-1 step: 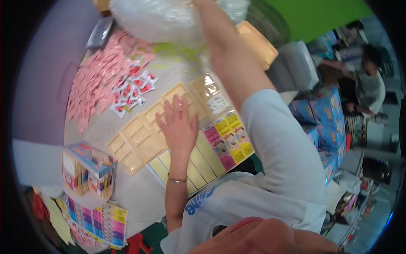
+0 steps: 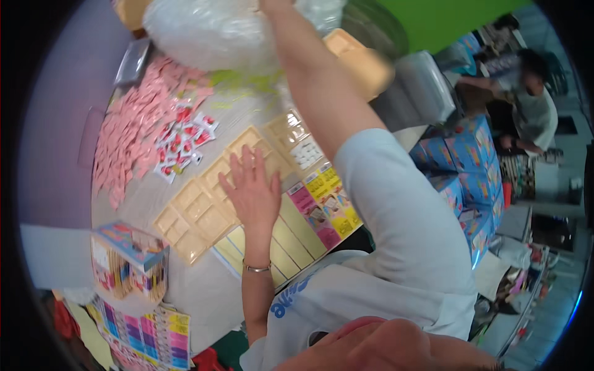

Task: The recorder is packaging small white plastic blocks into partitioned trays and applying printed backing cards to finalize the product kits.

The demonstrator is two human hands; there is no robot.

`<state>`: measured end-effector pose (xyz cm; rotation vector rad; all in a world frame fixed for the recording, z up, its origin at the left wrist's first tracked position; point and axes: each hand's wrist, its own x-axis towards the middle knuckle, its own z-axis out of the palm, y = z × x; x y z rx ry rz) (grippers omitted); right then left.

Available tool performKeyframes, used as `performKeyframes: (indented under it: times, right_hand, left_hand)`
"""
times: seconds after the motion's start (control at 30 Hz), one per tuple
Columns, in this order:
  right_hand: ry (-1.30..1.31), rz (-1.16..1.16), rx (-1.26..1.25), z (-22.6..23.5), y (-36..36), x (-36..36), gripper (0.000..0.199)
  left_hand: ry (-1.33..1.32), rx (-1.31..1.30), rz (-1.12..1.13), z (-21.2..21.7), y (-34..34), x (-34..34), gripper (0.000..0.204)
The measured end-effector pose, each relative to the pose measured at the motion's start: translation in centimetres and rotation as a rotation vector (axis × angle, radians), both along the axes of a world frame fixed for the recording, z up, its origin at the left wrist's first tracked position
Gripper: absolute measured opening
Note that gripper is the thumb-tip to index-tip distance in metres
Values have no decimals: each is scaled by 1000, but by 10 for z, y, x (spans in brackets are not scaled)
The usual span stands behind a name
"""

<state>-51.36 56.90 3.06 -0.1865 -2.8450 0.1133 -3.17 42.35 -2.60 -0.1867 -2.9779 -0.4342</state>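
Note:
My left hand [image 2: 255, 196] lies flat with fingers spread on a row of cream plastic compartment trays [image 2: 197, 210], over a printed card sheet with pale yellow strips [image 2: 300, 232]. My right arm reaches far across the table. At the upper edge my right hand [image 2: 272, 5] meets a big clear plastic bag [image 2: 204, 37]; its fingers are hidden there. Right of the left hand, another tray [image 2: 288, 133] holds small white pieces [image 2: 307, 153]. Beside the right forearm sits a stack of cream trays [image 2: 359, 65].
Left lie a heap of pink strips [image 2: 133, 123] and red-and-white sachets [image 2: 184, 141]. Lime-green bits [image 2: 244, 83] are scattered near the bag. A box of cards [image 2: 131, 256] stands near left. Clear containers [image 2: 421, 86] and blue boxes [image 2: 467, 151] are right; a person [image 2: 535, 108] works beyond.
The whole view has shifted slightly, with the table's things moving left. My left hand stays flat on the trays, and my right arm remains stretched out to the bag.

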Motion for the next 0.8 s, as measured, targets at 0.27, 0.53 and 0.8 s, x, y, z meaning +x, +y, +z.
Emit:
performKeyframes:
  times: [0.27, 0.53, 0.8]
  right_hand:
    - [472, -28, -1247, 72, 6, 32, 36]
    - [-426, 508, -1936, 37, 6, 295, 24]
    - [-252, 521, -1471, -55, -13, 402, 23]
  left_hand:
    - [44, -29, -45, -5, 12, -3, 70]
    - [10, 233, -107, 19, -27, -1, 86]
    - [69, 228, -85, -6, -33, 5, 76]
